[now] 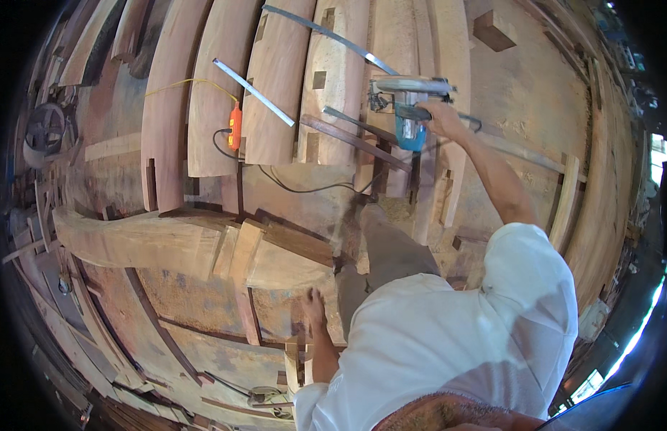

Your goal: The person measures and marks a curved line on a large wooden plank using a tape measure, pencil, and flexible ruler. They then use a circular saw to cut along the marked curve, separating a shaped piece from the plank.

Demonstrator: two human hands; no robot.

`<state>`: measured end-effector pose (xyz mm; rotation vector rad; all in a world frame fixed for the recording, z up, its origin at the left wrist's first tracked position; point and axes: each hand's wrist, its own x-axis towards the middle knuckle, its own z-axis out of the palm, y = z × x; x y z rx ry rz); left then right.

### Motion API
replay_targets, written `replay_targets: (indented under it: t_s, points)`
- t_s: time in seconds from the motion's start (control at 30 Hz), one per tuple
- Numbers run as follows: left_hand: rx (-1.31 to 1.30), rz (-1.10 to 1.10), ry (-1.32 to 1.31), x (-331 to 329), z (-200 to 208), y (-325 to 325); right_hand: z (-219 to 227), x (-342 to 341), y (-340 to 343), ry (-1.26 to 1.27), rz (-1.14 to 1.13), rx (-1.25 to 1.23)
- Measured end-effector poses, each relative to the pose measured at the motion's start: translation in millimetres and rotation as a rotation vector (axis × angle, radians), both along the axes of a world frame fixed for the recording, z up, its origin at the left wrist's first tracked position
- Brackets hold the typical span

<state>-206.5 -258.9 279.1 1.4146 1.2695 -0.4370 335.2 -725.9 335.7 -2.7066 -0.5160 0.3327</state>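
Right hand (443, 115) grips one blue circular saw (409, 108); left hand (314, 302) rests open on one plank (283, 269).

No packages, labels, signs or screens can be made out anywhere in this woodworking scene; the view holds only bare timber, tools and cords, and nothing with a printed face or a display is visible.

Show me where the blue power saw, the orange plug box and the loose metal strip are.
Blue power saw (409, 131), head view, on its blue body.
Orange plug box (235, 127), head view, mid-casing.
Metal strip (253, 92), head view, middle of its length.
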Motion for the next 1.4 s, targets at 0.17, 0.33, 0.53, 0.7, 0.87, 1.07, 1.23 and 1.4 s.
replay_targets:
  t_s: [0.17,0.33,0.53,0.7,0.87,1.07,1.23,1.4]
  points:
    - [-0.139,0.35,0.238,-126,37,-54,-43,78,5,0.023,0.244,-0.111]
    - [-0.274,0.528,0.32,-156,69,-112,-102,115,13,-0.101,0.277,0.041]
    - [-0.175,0.459,0.395,-118,74,-124,-128,135,27,-0.144,0.247,0.064]
    - [-0.15,0.434,0.414,-87,68,-121,-157,133,22,-0.171,0.261,-0.091]
    - [-0.131,0.432,0.434,-73,64,-118,-173,128,16,-0.219,0.273,-0.124]
    - [-0.14,0.413,0.448,-62,61,-112,-184,117,0,-0.177,0.198,-0.127]
    - [-0.141,0.404,0.452,-58,66,-117,-193,106,-16,-0.183,0.157,-0.094]
    - [-0.161,0.421,0.444,-57,70,-134,-195,102,-21,-0.268,0.149,-0.078]
